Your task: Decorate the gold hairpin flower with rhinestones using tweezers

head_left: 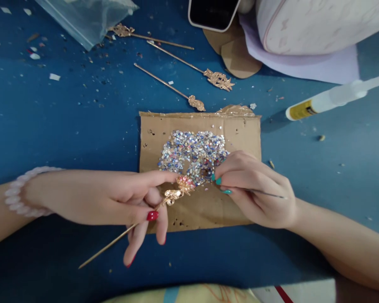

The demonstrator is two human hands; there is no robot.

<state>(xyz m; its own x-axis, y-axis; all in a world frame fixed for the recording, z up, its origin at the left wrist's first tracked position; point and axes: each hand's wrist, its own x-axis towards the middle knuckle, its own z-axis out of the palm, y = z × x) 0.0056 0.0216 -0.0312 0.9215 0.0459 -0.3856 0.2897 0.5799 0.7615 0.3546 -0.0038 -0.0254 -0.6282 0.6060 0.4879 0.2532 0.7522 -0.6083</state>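
My feed had gems (197, 147) lying on the cardboard (202, 212), loose hairpins (196, 103) behind it, and a bottle (326, 99) off its back right corner.

I'm at a craft work table, perhaps in a small workshop; I can't tell whether it's in a home. The blue tabletop (66, 122) is strewn with scraps, and on it I have cardboard (177, 210) heaped with tiny shiny pieces (196, 147), gold hairpins (219, 80) and a bottle (318, 103).
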